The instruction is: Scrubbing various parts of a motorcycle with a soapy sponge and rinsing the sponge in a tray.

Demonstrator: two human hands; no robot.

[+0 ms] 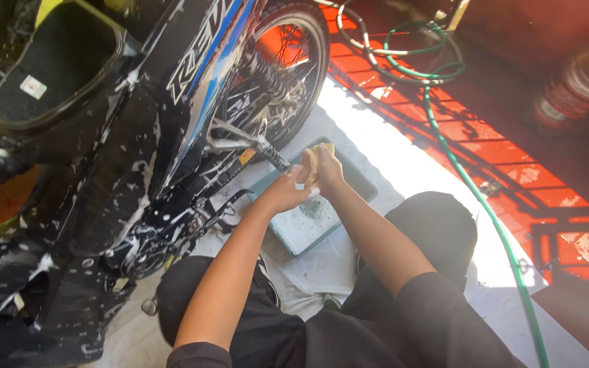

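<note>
I crouch beside a black and blue motorcycle [138, 136] covered in soap foam. Both my hands meet over a shallow teal tray [359, 180] of soapy water on the floor. My left hand [286, 191] and my right hand [325, 167] squeeze a yellow sponge [313, 163] between them, foam showing at the fingers. The sponge is mostly hidden by my fingers. The rear wheel [294, 61] of the motorcycle stands just beyond the tray.
A green hose [489, 211] runs along the floor on the right and coils at the top near a white hose [376, 48]. An orange metal frame [547, 197] lies at the right. The raised black seat [56, 61] is at upper left.
</note>
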